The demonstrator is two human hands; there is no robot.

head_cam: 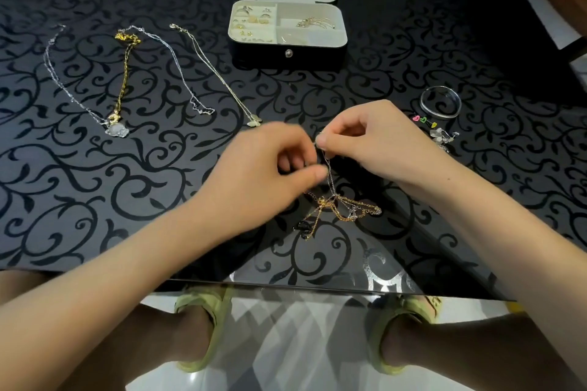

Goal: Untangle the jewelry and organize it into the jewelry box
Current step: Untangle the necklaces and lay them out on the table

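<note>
A knot of thin gold and silver chains (pixel 341 208) hangs just above the table near its front edge, with a small black charm at its lower left. My left hand (pixel 263 165) pinches a strand of it between thumb and fingers. My right hand (pixel 365 140) pinches the upper end of the same strand, right beside the left. The open jewelry box (pixel 287 52) stands at the back centre, with rings in its left compartments and a gold piece in the right one; earrings are pinned in its lid.
Several untangled necklaces lie spread out at the left: a silver one with a clear pendant (pixel 116 128), a gold chain (pixel 125 73), a silver chain (pixel 182 73) and a fine gold chain (pixel 222 79). At the right sit a silver bangle (pixel 440 101) and small coloured pieces (pixel 424 120).
</note>
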